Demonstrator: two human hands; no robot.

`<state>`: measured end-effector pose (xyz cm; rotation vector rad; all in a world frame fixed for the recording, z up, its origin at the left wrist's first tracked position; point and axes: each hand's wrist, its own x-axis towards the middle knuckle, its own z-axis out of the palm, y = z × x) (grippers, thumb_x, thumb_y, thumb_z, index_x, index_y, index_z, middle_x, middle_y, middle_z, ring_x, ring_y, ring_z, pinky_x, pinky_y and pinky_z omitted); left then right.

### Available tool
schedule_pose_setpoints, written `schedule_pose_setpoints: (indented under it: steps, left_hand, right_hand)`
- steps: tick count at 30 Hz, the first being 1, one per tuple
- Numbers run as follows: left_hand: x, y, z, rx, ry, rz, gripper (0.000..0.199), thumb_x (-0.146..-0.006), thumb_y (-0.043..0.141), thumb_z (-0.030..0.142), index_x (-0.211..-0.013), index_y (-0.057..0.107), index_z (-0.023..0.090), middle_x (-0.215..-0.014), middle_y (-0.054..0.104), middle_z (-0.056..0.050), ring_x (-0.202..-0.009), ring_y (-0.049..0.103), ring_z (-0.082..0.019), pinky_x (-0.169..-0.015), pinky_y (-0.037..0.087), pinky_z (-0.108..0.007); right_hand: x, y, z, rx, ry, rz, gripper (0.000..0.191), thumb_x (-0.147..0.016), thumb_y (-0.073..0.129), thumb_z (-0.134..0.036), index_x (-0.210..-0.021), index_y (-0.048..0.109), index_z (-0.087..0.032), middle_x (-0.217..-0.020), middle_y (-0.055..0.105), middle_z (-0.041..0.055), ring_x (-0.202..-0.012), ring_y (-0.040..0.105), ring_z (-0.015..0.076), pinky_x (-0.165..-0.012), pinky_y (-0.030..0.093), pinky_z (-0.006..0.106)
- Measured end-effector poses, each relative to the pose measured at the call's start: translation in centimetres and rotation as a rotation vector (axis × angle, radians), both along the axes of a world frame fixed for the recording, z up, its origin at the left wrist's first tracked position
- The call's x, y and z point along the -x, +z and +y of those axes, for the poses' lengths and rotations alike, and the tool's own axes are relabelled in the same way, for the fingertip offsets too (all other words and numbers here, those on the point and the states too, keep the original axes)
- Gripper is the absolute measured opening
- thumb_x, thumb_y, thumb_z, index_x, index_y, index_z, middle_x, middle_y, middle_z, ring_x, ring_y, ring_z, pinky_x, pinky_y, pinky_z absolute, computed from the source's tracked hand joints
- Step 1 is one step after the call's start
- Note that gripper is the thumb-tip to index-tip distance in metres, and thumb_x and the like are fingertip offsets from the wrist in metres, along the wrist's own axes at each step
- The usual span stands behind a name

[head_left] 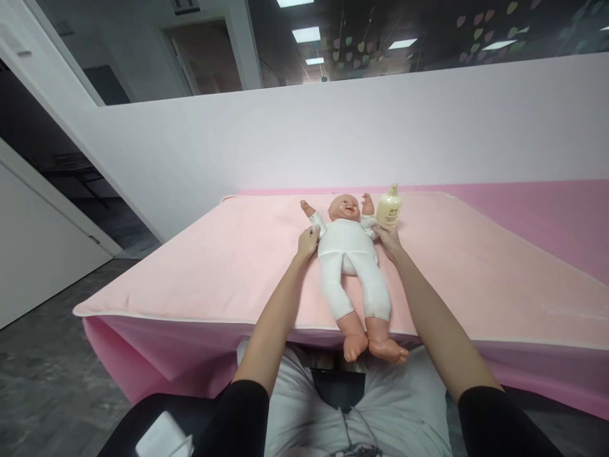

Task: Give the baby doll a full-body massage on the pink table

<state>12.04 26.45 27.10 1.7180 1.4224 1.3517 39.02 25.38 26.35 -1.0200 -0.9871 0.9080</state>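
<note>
White cloth covers the body, arms and legs of the doll [346, 240], which lies on its back in front of you, near the middle of the pale pink blanket [209, 266] spread over the tabletop [552, 212]. Its bare head points away from you, towards the white wall [404, 133], and its bare feet reach past the blanket's near edge, above your lap. Your left hand [309, 242] is narrowed at the doll's arm on your left, thumb uppermost and fingers bent in against the sleeve. Your right hand [387, 237] holds the other arm in much the same way, fingers laid over the white sleeve; how firmly either one presses, you cannot tell from here. Both of the doll's forearms are raised beside its head, the hands uncovered.

Just beyond your right hand, a pale yellow bottle [389, 208] with a matching top stands upright beside the doll's raised arm. Whether your fingers touch it, you cannot tell. Deeper pink cloth [181, 355] hangs below the blanket on your side. Low on your left sits a white object [160, 435] with a cable, and farther off stands a white door [42, 235].
</note>
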Motion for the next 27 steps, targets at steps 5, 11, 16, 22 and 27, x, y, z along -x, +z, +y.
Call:
schedule_pose_setpoints:
  steps: [5, 11, 16, 22, 27]
  left_hand:
    - [0.1, 0.4, 0.3, 0.134, 0.008, 0.07, 0.043, -0.083, 0.052, 0.056, -0.072, 0.066, 0.018, -0.06, 0.062, -0.002, -0.054, 0.057, -0.016, -0.062, 0.037, -0.026]
    - [0.0, 0.4, 0.2, 0.122, 0.12, 0.084, 0.044, -0.08, 0.055, 0.058, -0.065, 0.066, 0.017, -0.056, 0.061, -0.004, -0.055, 0.059, -0.017, -0.063, 0.04, -0.028]
    - [0.1, -0.4, 0.1, 0.118, -0.079, -0.268, 0.036, -0.07, 0.07, 0.044, -0.092, 0.071, 0.015, -0.065, 0.065, -0.002, -0.054, 0.058, -0.014, -0.058, 0.044, -0.026]
    - [-0.6, -0.3, -0.2, 0.166, -0.204, -0.565, 0.042, -0.057, 0.071, 0.014, -0.099, 0.074, 0.012, -0.074, 0.071, -0.004, -0.065, 0.06, -0.013, -0.067, 0.05, -0.028]
    - [-0.6, 0.1, -0.2, 0.162, -0.191, -0.611, 0.033, -0.054, 0.056, 0.008, -0.081, 0.075, 0.014, -0.093, 0.074, -0.008, -0.083, 0.065, -0.017, -0.082, 0.052, -0.03]
  right_hand:
    - [0.7, 0.1, -0.1, 0.075, -0.123, -0.143, 0.032, -0.063, 0.073, -0.044, -0.073, 0.066, -0.015, -0.075, 0.065, 0.0015, -0.073, 0.058, 0.0126, -0.066, 0.047, 0.022]
    - [1.0, 0.2, -0.2, 0.104, -0.241, -0.405, 0.037, -0.072, 0.066, -0.049, -0.058, 0.055, -0.016, -0.056, 0.051, -0.0008, -0.064, 0.05, 0.0118, -0.059, 0.041, 0.021]
    - [0.5, 0.2, -0.4, 0.074, -0.053, -0.126, 0.037, -0.06, 0.075, -0.045, -0.083, 0.069, -0.016, -0.081, 0.067, -0.0001, -0.075, 0.059, 0.0121, -0.067, 0.048, 0.021]
    - [-0.4, 0.7, -0.6, 0.103, 0.12, 0.088, 0.045, -0.046, 0.079, -0.024, -0.091, 0.072, -0.018, -0.091, 0.07, 0.0017, -0.078, 0.063, 0.0147, -0.07, 0.053, 0.026]
    - [-0.4, 1.0, -1.1, 0.079, 0.1, 0.115, 0.019, -0.05, 0.062, -0.009, -0.067, 0.066, -0.016, -0.087, 0.069, 0.0031, -0.08, 0.064, 0.0131, -0.074, 0.055, 0.025]
